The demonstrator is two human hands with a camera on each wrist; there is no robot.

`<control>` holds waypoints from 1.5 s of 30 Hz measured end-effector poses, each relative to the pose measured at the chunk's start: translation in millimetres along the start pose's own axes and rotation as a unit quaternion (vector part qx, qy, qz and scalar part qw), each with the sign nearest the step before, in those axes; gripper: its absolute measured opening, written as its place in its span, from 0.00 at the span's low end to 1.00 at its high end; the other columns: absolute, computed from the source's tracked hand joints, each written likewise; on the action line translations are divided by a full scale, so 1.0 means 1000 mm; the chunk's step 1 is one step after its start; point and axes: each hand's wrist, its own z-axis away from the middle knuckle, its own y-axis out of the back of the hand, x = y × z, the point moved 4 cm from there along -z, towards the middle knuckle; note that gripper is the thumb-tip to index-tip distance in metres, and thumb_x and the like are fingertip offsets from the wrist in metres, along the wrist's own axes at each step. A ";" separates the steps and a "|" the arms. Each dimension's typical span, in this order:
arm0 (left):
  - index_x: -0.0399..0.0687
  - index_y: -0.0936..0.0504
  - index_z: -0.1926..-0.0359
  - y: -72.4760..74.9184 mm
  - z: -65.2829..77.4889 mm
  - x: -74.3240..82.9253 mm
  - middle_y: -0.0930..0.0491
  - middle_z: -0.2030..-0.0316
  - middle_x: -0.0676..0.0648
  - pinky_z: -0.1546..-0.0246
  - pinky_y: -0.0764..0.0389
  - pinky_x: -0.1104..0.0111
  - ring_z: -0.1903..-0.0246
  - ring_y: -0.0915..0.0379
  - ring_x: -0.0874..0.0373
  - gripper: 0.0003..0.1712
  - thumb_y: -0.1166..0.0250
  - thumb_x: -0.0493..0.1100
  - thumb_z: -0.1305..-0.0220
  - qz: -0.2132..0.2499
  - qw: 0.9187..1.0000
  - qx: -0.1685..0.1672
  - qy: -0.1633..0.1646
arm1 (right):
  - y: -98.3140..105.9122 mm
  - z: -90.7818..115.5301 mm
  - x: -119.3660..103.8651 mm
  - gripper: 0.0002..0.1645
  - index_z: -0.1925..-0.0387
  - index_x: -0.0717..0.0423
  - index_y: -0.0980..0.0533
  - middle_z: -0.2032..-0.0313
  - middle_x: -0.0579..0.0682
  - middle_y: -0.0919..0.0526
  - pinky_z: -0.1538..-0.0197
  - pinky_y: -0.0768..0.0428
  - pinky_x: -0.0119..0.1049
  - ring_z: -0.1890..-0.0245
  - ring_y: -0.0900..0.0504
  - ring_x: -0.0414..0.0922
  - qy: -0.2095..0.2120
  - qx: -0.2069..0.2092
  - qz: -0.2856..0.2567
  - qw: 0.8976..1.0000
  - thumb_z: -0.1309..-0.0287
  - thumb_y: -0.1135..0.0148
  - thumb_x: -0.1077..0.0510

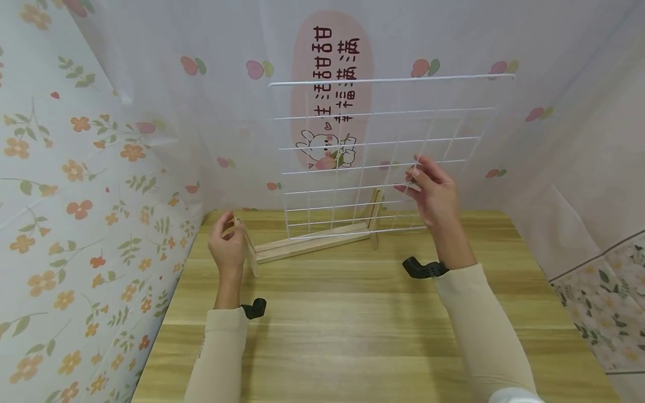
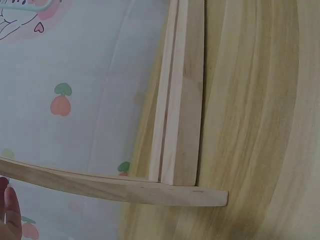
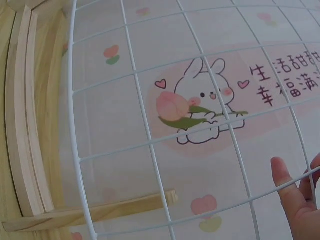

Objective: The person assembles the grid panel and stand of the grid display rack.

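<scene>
A white wire grid panel [image 1: 335, 193] is held upright and tilted above the table by my right hand [image 1: 437, 193], whose thumb and fingers pinch its wires toward the right side. In the right wrist view that hand [image 3: 299, 200] shows at the lower right, around a wire of the grid [image 3: 152, 142]. Below the panel stands a wooden stand [image 1: 312, 242]: a grooved base bar [image 2: 187, 100] between two uprights. My left hand [image 1: 228, 243] grips the top of the left upright [image 1: 250, 249]; in the left wrist view only its fingertips show beside the upright [image 2: 100, 185].
The wood-grain table [image 1: 342, 336] lies under both arms. Behind it hangs a pale curtain [image 1: 227, 123] printed with a rabbit and writing; a flowered curtain [image 1: 75, 224] covers the left side. Black wrist mounts [image 1: 423, 268] stick out from both wrists.
</scene>
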 end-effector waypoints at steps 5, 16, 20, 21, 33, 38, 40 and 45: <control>0.30 0.23 0.44 0.000 0.004 0.009 0.23 0.46 0.31 0.56 0.26 0.68 0.49 0.26 0.42 0.22 0.39 0.26 0.41 -0.011 1.000 -0.022 0.014 | -0.006 -0.002 0.001 0.15 0.53 0.64 0.19 0.68 0.55 0.18 0.62 0.15 0.47 0.67 0.19 0.48 0.006 -0.005 0.016 1.000 0.40 0.43 0.74; 0.31 0.23 0.43 0.000 -0.002 -0.003 0.23 0.46 0.33 0.60 0.23 0.81 0.50 0.26 0.50 0.23 0.40 0.24 0.42 0.012 0.998 -0.046 0.049 | -0.011 -0.003 0.001 0.16 0.51 0.65 0.20 0.68 0.55 0.19 0.62 0.15 0.46 0.68 0.18 0.47 0.015 -0.009 0.020 1.000 0.40 0.42 0.74; 0.34 0.23 0.43 0.000 -0.004 -0.007 0.23 0.46 0.36 0.61 0.24 0.82 0.49 0.26 0.50 0.24 0.39 0.25 0.41 -0.005 0.997 -0.049 0.064 | -0.011 -0.003 0.000 0.15 0.52 0.63 0.19 0.68 0.55 0.19 0.62 0.15 0.46 0.67 0.19 0.47 0.016 -0.010 0.021 1.000 0.40 0.43 0.74; 0.34 0.23 0.42 0.000 -0.004 -0.007 0.23 0.45 0.36 0.62 0.24 0.82 0.48 0.26 0.49 0.24 0.39 0.26 0.41 -0.013 0.997 -0.049 0.065 | -0.011 -0.003 0.000 0.15 0.53 0.63 0.19 0.68 0.55 0.19 0.62 0.15 0.46 0.67 0.19 0.47 0.016 -0.009 0.020 1.000 0.40 0.43 0.74; 0.37 0.24 0.40 -0.006 -0.009 -0.019 0.23 0.44 0.38 0.64 0.25 0.83 0.45 0.27 0.48 0.25 0.41 0.29 0.40 -0.023 0.994 -0.077 0.076 | -0.015 -0.005 -0.005 0.15 0.52 0.64 0.19 0.69 0.55 0.19 0.62 0.15 0.47 0.68 0.19 0.47 0.017 0.002 0.015 1.000 0.40 0.43 0.74; 0.40 0.24 0.41 -0.012 -0.013 -0.037 0.23 0.45 0.42 0.60 0.25 0.81 0.46 0.26 0.52 0.25 0.40 0.31 0.40 -0.039 0.994 -0.078 0.062 | -0.020 -0.006 -0.008 0.15 0.52 0.64 0.19 0.68 0.56 0.19 0.62 0.15 0.47 0.68 0.19 0.47 0.018 -0.002 0.009 1.000 0.40 0.43 0.75; 0.40 0.24 0.41 -0.014 -0.014 -0.039 0.22 0.45 0.42 0.60 0.25 0.81 0.46 0.26 0.52 0.25 0.40 0.32 0.41 -0.044 0.995 -0.078 0.053 | -0.022 -0.007 -0.009 0.16 0.52 0.65 0.20 0.68 0.56 0.19 0.62 0.15 0.47 0.67 0.19 0.47 0.018 -0.003 0.008 1.000 0.40 0.43 0.75; 0.40 0.23 0.42 -0.019 -0.015 -0.038 0.22 0.45 0.42 0.61 0.25 0.82 0.48 0.25 0.52 0.24 0.40 0.32 0.41 -0.045 0.994 -0.086 0.055 | -0.027 -0.009 -0.011 0.16 0.52 0.65 0.20 0.68 0.56 0.19 0.61 0.15 0.47 0.67 0.19 0.48 0.021 0.000 0.009 1.000 0.40 0.43 0.75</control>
